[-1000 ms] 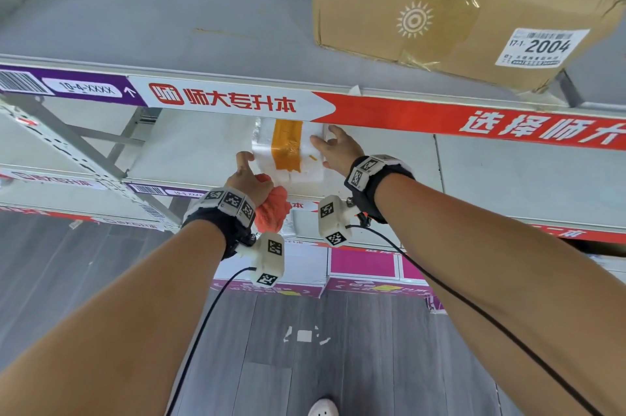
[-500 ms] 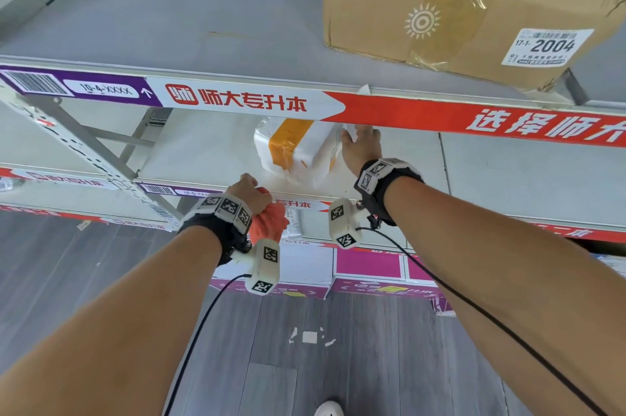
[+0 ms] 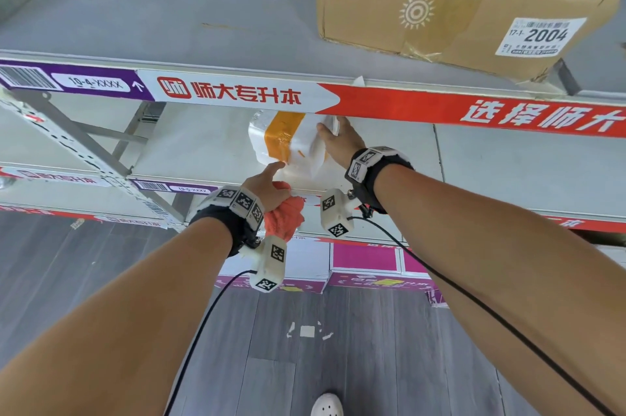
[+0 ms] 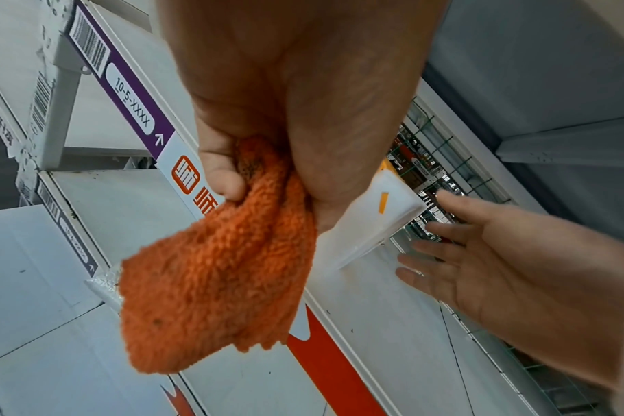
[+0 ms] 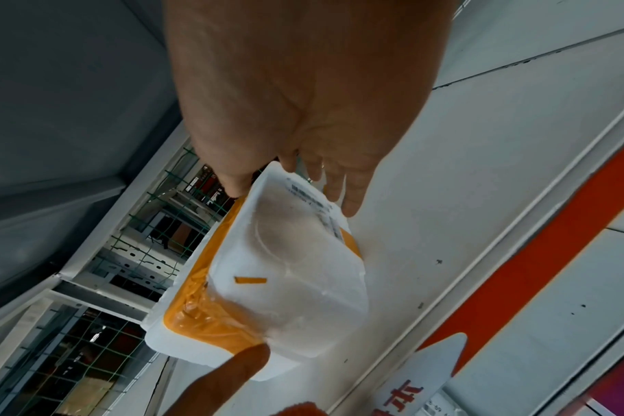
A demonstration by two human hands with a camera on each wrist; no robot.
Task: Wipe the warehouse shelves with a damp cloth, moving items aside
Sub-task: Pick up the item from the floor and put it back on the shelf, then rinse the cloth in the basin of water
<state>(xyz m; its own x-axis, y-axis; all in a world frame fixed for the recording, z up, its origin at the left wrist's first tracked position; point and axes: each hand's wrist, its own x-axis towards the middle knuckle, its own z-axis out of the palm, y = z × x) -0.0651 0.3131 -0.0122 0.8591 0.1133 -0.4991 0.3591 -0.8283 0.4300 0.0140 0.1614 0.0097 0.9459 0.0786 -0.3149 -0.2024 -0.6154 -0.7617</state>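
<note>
Orange cloth (image 4: 211,284) hung bunched in the left hand (image 3: 267,186), its curled fingers clamped on it — one finger stretched to touch the white foam box (image 3: 291,147). The right hand (image 3: 340,141) lay with straight, spread fingers against the box's far end. The box sat on the shelf (image 3: 203,144), long axis running away from the shelf edge, turned since a second earlier.

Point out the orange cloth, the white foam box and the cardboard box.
orange cloth (image 4: 211,284), left wrist view, hanging middle.
white foam box (image 5: 296,281), right wrist view, white top face.
cardboard box (image 3: 372,2), head view, front face.
</note>
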